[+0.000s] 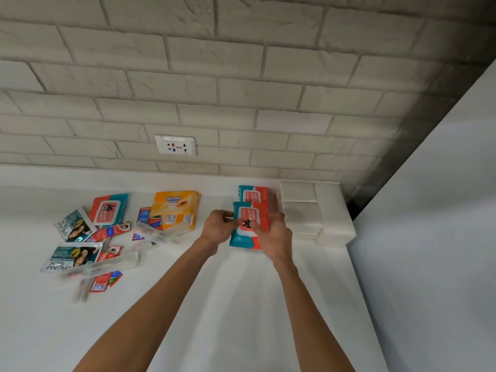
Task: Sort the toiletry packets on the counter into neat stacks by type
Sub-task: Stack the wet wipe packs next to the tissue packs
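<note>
Nearby, tissue packs beside wipes pack

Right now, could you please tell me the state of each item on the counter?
Held wipes pack: gripped by left hand and right hand.
Rear wipes pack: flat, behind it.
Left wipes pack: unsorted.
Orange pack: unsorted.
White packs: stacked.

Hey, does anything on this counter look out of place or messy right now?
Yes. One red-and-teal wipes pack lies at the left in the loose jumble of sachets, away from the two matching packs at the right: one by the wall, one held by both the left hand and right hand.
</note>
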Tool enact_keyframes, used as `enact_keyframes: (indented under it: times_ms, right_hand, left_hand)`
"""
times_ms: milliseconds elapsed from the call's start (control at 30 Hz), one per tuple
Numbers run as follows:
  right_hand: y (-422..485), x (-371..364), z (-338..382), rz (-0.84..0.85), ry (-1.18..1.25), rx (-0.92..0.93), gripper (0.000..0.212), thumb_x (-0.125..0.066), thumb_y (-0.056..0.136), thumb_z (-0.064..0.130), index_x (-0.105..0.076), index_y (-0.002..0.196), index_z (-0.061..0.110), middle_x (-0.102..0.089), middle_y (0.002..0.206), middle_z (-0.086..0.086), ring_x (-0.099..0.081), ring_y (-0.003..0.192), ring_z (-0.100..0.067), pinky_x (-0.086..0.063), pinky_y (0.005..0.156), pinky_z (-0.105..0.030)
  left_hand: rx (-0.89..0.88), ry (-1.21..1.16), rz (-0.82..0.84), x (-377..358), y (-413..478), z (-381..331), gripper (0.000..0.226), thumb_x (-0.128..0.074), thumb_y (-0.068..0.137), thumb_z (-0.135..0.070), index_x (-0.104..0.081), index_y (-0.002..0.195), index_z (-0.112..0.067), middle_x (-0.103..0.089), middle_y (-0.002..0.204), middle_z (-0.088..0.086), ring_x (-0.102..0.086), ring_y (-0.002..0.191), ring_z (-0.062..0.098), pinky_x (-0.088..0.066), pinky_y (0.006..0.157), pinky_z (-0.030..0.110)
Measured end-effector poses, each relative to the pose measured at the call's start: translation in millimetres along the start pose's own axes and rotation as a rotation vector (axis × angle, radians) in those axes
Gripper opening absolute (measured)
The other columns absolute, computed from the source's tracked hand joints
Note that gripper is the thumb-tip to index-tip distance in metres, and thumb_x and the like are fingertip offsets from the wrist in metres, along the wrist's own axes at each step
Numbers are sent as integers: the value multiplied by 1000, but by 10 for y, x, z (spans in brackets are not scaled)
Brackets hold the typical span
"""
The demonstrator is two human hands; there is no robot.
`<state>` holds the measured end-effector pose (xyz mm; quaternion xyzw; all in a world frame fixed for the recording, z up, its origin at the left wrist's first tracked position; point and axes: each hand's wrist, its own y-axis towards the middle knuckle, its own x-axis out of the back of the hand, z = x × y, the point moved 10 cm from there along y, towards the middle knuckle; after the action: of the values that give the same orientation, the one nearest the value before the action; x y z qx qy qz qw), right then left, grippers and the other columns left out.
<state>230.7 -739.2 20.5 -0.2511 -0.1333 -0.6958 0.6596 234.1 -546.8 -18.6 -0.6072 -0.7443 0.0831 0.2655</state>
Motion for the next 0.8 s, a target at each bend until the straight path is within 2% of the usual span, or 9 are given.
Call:
enact_keyframes:
  times_ms: [100,167,233,267,333,433,600,667,800]
  right_hand:
    - [202,34,47,-17,0,-4,50,-73,95,41,-52,134,17,-69,127,-1,-72,108,-23,-59,89,-33]
    - [351,39,59,-13,-2,-3,44,-71,97,38,-53,130,15,-70,126,-2,-72,104,-20,-58,79,-22]
    - [486,22,78,-8,-23,10,40,-70,99,38,-55,127,15,-70,123,-1,-68,93,-13,-47,62,-5]
    - [551,11,91,-5,-33,16,39,-70,99,37,-56,127,15,-71,122,-1,-66,91,-11,-42,56,-1]
    - [655,-27,97,2,-37,32,36,-69,99,36,-58,127,16,-71,121,0,-68,94,-12,-39,55,-2]
    - [767,-80,92,3,-14,32,29,-66,102,33,-58,126,18,-71,120,0,-66,90,-10,-40,55,-3]
    - [938,-165,47,-9,-16,29,25,-62,104,35,-57,124,21,-67,115,7,-62,84,-6,-40,47,-2]
    - [977,-185,57,-20,-33,49,25,-61,104,39,-58,121,22,-68,117,5,-63,84,-6,-40,48,-2]
    - [1032,-210,42,-29,-50,79,32,-60,103,40,-58,127,19,-68,122,3,-67,95,-10,-43,65,-6]
  left_hand:
    - [-33,36,-37,-54,190,-130,39,-75,91,-30,-63,123,-11,-73,113,6,-71,99,20,-62,87,38]
    - [-58,57,-53,-91,294,-235,36,-74,91,-30,-67,120,-11,-74,110,6,-71,96,20,-61,87,36]
    - [-69,60,-56,-123,383,-313,26,-75,91,-29,-71,109,-10,-75,104,6,-71,93,19,-61,86,36]
    - [-65,61,-56,-139,423,-345,20,-75,91,-27,-72,101,-10,-75,100,5,-71,91,19,-61,86,37]
    - [-56,68,-55,-164,487,-385,16,-74,92,-24,-73,93,-8,-75,93,6,-72,86,18,-62,81,36]
    - [-52,85,-69,-159,563,-452,15,-72,93,-21,-75,94,-6,-75,91,6,-70,78,15,-56,64,25]
    - [-38,121,-87,-168,713,-500,14,-71,94,-26,-75,94,-12,-74,89,4,-69,77,14,-54,61,22]
    - [-36,131,-88,-192,758,-497,16,-71,95,-27,-74,96,-11,-73,89,3,-67,75,13,-50,59,21]
    - [-40,120,-90,-234,818,-476,17,-69,96,-28,-73,106,-15,-72,96,0,-67,77,13,-49,58,18]
